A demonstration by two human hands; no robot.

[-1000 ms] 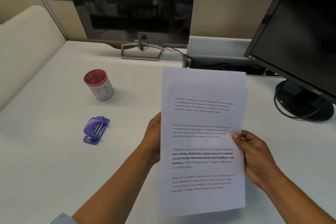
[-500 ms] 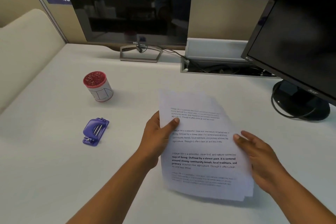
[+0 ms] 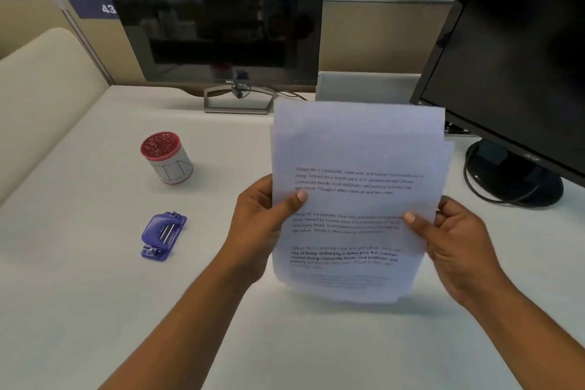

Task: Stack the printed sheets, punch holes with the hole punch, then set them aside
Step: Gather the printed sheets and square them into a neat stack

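I hold a stack of white printed sheets upright over the middle of the desk, its lower edge near the desk surface. My left hand grips the stack's left edge, thumb on the front page. On the right edge sits my right hand, thumb also on the front. The sheets are slightly out of line at the top right. A small purple hole punch lies flat on the desk to the left, apart from both hands.
A white cup with a red top stands behind the punch. A dark Dell monitor is at the back, and a second black monitor with a round base stands at the right. The white desk has a beige partition at the left.
The stack was upright, then tilted down toward the desk with my right hand loose, and now stands upright again with both hands gripping its sides.
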